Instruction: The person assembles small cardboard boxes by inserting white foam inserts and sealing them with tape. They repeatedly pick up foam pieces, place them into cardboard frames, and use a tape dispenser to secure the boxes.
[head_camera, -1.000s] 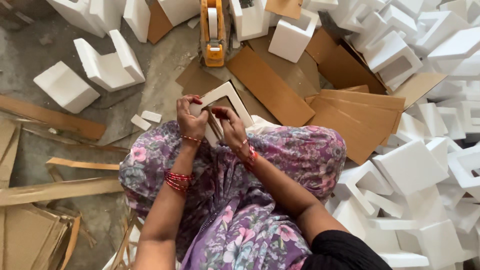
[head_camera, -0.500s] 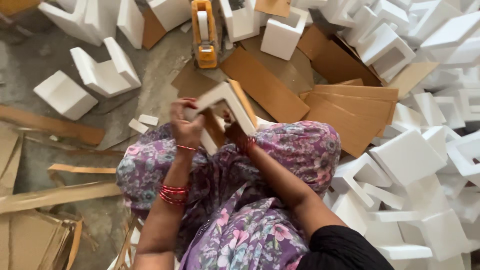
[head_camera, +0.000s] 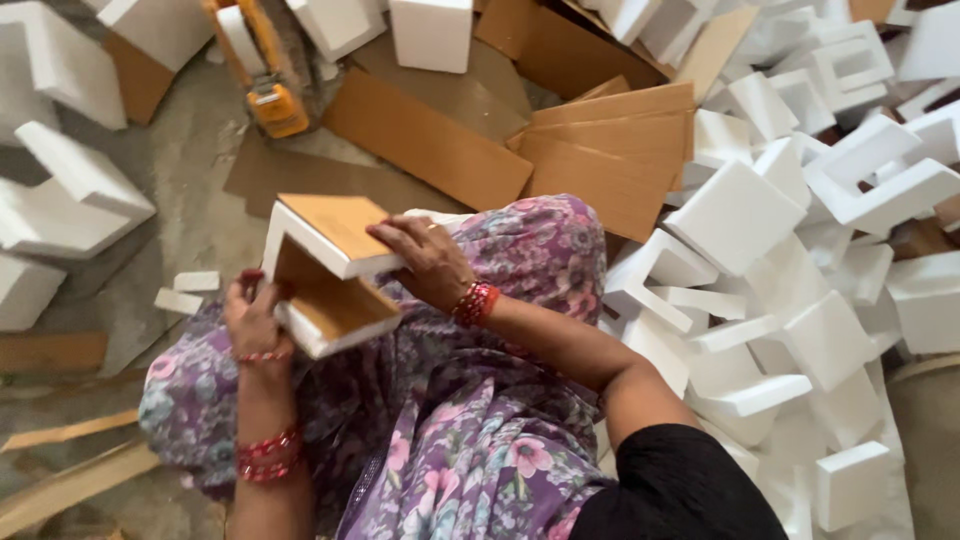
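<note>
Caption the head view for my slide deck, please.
Both hands, left and right, hold a cardboard-faced foam corner piece.

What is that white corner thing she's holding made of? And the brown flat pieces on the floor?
The corner piece looks like white foam, matte and thick-edged, with thin brown card faces, probably cardboard, on top and inside. Both the left hand and right hand hold it. The flat sheets look like plain brown cardboard, dull and unprinted.

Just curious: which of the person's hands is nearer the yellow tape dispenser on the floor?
Left. The left hand lies below the tape dispenser; the right hand is further right, across the foam piece.
</note>
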